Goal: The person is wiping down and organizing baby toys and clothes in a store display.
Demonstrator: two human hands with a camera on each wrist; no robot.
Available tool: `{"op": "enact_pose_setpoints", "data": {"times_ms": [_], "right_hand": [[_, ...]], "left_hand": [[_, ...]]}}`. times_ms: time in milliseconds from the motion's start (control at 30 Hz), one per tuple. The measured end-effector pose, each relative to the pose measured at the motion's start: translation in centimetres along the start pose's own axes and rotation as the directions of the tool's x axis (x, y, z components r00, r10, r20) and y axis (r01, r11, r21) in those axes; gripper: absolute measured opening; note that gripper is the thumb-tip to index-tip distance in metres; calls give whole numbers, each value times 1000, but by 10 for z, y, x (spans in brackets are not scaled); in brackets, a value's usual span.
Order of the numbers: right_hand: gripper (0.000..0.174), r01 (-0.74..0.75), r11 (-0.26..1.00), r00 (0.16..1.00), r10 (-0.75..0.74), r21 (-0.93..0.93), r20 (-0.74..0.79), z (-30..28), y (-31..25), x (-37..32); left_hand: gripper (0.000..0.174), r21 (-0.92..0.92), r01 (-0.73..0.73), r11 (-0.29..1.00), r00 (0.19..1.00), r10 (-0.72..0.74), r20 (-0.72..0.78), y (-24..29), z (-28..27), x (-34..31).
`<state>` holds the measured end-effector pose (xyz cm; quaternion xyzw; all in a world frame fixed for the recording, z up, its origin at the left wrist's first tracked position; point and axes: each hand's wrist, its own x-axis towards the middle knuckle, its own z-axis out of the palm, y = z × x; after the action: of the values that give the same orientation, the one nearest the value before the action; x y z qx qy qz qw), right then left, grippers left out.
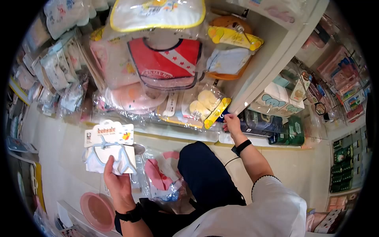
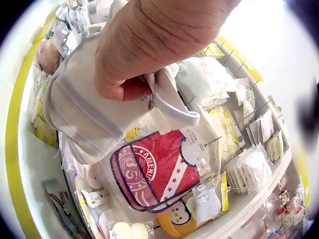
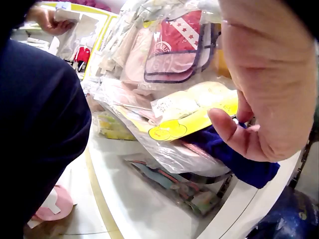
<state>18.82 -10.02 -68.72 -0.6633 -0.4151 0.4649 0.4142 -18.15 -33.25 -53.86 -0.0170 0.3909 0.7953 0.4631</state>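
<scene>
My left hand (image 1: 118,185) grips a carded white baby garment with pale blue trim (image 1: 98,161), thumb across its front. A printed header card (image 1: 108,134) tops it. In the left wrist view, the fingers curl round the white cloth (image 2: 89,107). My right hand (image 1: 233,125) is at the shelf's lower right, beside a yellow-headed pack of cream mitten-like items (image 1: 207,102). Seen from the right wrist, that hand (image 3: 271,94) has bent fingers pinching dark blue cloth (image 3: 244,157) close by the yellow header card (image 3: 172,128).
A red bib in clear wrap (image 1: 167,63) hangs on the display above other packaged baby goods. On the floor are a pink basin (image 1: 96,211) and a bagged pink item (image 1: 158,173), close to the person's knee (image 1: 201,166). A white upright panel (image 1: 272,59) divides the shelves.
</scene>
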Motion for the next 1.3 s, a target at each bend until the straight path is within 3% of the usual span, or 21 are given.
{"op": "enact_pose_setpoints", "data": {"times_ms": [67,333,433,500,533,633,733,1000,1133,1300], "right_hand": [[18,-38,997,999,36,60,21,2,2,5],[13,-87,993,992,80,74,98,8,-4,6],[13,8,998,997,-3,-60,75,5,-14,-3],[11,230,967,973,-229,-111,17,-2,-34,-17],[10,332,932,941,-337,-142,-10,-7,-45,-26],[11,624,708,741,-671,-330,-39,-21,-101,-64],[10,740,343,471,-879,-578,82,-39,-151,-83],[14,742,248,448,-875,-623,185,-61,-256,-133],[15,683,380,564,-817,-624,119,-48,-312,-148],[13,715,302,561,-785,-630,261,-33,-356,-118]], "left_hand": [[35,-1,-7,1000,1000,7,1,-4,-3,5],[35,-13,-8,1000,1000,8,-5,-1,-1,1],[35,-13,-16,1000,1000,16,-12,0,-1,1],[35,-27,-14,1000,1000,14,-4,1,-4,2],[35,-32,-9,999,1000,9,0,1,-5,3],[35,-25,30,999,999,-29,20,0,-6,8],[35,-12,47,999,998,-46,35,-6,-12,22],[38,20,258,966,963,-259,71,-23,-17,58],[36,-16,443,897,895,-441,64,-21,-29,64],[33,-24,428,904,904,-427,12,-8,-30,54]]}}
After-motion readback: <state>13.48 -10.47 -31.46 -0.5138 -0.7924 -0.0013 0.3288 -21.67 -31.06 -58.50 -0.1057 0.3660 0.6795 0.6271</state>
